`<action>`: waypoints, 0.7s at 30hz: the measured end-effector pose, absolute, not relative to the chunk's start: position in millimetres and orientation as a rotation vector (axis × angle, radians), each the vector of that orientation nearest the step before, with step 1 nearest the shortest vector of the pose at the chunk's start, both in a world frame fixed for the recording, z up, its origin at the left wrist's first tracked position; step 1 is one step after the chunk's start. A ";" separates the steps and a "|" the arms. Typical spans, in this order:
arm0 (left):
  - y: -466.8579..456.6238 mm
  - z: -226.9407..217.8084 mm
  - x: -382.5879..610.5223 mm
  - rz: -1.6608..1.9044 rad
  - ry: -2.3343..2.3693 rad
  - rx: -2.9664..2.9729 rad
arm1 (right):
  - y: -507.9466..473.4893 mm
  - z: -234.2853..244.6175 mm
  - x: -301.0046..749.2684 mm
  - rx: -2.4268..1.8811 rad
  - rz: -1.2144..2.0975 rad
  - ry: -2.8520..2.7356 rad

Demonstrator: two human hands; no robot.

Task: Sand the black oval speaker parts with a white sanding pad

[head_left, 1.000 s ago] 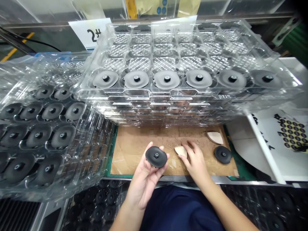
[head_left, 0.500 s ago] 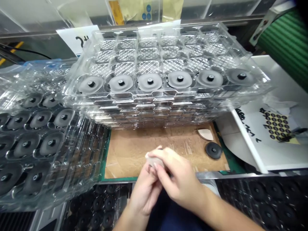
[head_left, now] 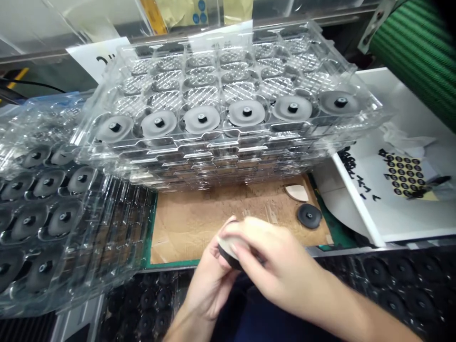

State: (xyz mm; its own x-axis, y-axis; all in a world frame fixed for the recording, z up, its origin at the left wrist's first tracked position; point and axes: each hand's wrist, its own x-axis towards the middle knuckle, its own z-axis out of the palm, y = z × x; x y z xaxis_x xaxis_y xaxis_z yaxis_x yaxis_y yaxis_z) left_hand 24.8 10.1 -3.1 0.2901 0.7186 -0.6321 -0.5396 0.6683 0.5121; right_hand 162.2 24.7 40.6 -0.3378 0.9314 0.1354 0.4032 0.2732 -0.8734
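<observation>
In front of my body my left hand (head_left: 208,275) is closed around a black round disc (head_left: 231,260), holding it from below. My right hand (head_left: 274,254) lies over the top, its fingers pinching a pale pad (head_left: 228,242) against the disc's upper face. My fingers and the pad cover much of the disc. To the right on the cardboard (head_left: 199,223), another black disc (head_left: 309,216) with a small hub in its middle lies flat. Just behind it sits a pale, curved-edged piece (head_left: 297,192).
A stack of clear plastic trays (head_left: 221,137) stands behind the cardboard, with a row of discs in the top tray's front pockets. More disc-filled trays (head_left: 107,228) rise at left. At right are a white bin (head_left: 395,223), a sheet of round stickers (head_left: 404,173) and a green ribbed tube (head_left: 413,61).
The view has shifted slightly. My hands have turned the disc, so its black edge now shows beneath the pale pad. Both hands keep their hold.
</observation>
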 end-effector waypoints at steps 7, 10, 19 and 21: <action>10.0 2.0 27.2 0.854 0.801 0.176 | 8.7 40.0 194.1 -1.147 1.114 -1.940; 9.5 5.0 34.5 0.828 0.774 0.125 | 4.6 41.8 208.2 -1.356 0.927 -1.963; 12.9 21.3 47.3 0.554 0.723 0.162 | 40.6 50.6 205.7 -0.878 0.812 -2.194; 7.8 15.9 42.6 0.614 0.811 0.178 | 40.2 55.2 204.4 -0.915 0.792 -2.232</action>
State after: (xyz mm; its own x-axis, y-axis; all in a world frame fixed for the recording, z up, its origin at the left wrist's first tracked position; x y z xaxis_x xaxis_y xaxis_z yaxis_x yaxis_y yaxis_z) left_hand 42.6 7.8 15.9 0.5271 0.5769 -0.6240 -0.4450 0.8129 0.3758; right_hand 204.4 40.2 55.2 -0.5870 0.7546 0.2931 0.4008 0.5855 -0.7047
